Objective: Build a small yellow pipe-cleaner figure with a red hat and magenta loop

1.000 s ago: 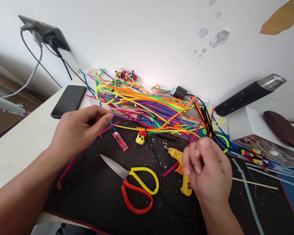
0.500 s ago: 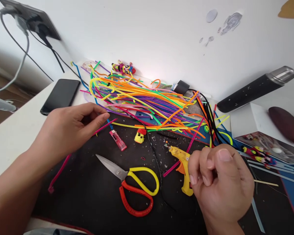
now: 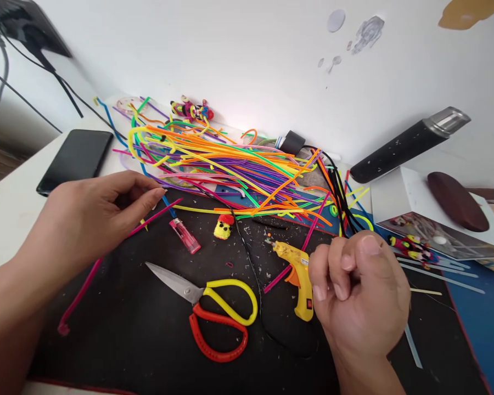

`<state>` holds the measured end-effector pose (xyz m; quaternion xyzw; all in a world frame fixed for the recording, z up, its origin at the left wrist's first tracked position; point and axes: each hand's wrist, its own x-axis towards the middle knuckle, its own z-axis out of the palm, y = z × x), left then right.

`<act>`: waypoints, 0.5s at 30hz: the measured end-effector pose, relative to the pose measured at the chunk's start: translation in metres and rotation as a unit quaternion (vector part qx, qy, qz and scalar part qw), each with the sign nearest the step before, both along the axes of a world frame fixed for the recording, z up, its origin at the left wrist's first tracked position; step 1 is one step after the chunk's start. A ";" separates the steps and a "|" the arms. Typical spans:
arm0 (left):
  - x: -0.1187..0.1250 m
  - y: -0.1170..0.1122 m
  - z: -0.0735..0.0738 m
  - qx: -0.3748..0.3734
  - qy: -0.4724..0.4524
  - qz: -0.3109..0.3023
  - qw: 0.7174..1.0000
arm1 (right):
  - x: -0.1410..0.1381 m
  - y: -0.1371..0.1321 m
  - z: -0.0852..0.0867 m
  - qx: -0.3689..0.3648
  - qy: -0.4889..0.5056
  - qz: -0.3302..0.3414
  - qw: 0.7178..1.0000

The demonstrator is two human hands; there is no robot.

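Note:
My left hand rests at the left edge of a black mat, thumb and fingers pinched on a long pink pipe cleaner that runs from under the palm down to the left. My right hand is curled closed at the right of the mat. A bunch of black pipe cleaners leads down into its fingers. Just left of that hand lies a yellow glue gun.
A big heap of coloured pipe cleaners fills the back. Red-and-yellow scissors, a pink lighter and a small yellow figure lie on the mat. A phone sits far left; a black flask and white box stand right.
My right hand has drawn a little nearer to me and stays curled. My left hand keeps its pinch on the pink pipe cleaner. The view has shifted slightly.

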<state>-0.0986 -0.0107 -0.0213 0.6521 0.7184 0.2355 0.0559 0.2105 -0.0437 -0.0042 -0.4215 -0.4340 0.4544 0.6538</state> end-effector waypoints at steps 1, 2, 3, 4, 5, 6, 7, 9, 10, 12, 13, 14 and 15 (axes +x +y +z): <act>-0.001 0.000 0.000 0.001 -0.003 -0.003 1.000 | 0.000 -0.001 0.000 -0.001 0.000 0.002 1.000; -0.001 0.000 0.000 0.003 -0.005 -0.004 1.000 | -0.001 -0.002 0.001 -0.003 0.000 0.004 1.000; -0.002 0.000 -0.001 0.004 -0.006 -0.005 1.000 | -0.002 -0.002 0.001 -0.005 0.000 0.008 1.000; -0.002 0.001 -0.001 0.006 -0.005 -0.004 1.000 | -0.002 -0.003 0.001 -0.007 0.000 0.013 1.000; -0.003 0.001 -0.001 0.008 -0.002 -0.002 1.000 | -0.003 -0.003 0.000 -0.008 -0.001 0.017 1.000; -0.003 0.001 -0.001 0.012 0.000 0.001 1.000 | -0.004 -0.004 0.000 -0.009 -0.002 0.019 1.000; -0.003 0.001 0.000 0.019 0.002 0.004 1.000 | -0.004 -0.004 -0.001 -0.008 -0.005 0.020 1.000; -0.004 0.001 0.000 0.030 0.002 0.010 1.000 | -0.005 -0.004 -0.003 -0.008 -0.012 0.021 1.000; -0.005 0.002 0.001 0.032 0.002 0.013 0.999 | -0.006 -0.004 -0.003 -0.009 -0.015 0.022 1.000; -0.007 0.002 0.001 0.024 -0.001 0.013 1.000 | -0.007 -0.005 -0.004 -0.011 -0.021 0.025 0.999; -0.008 0.002 0.002 0.018 -0.001 0.011 1.000 | -0.008 -0.006 -0.004 -0.011 -0.025 0.026 0.999; -0.009 0.003 0.002 0.012 0.001 0.011 1.000 | -0.009 -0.007 -0.004 -0.011 -0.029 0.027 0.999; -0.010 0.003 0.002 0.008 0.003 0.011 1.000 | -0.009 -0.008 -0.004 -0.011 -0.033 0.028 0.999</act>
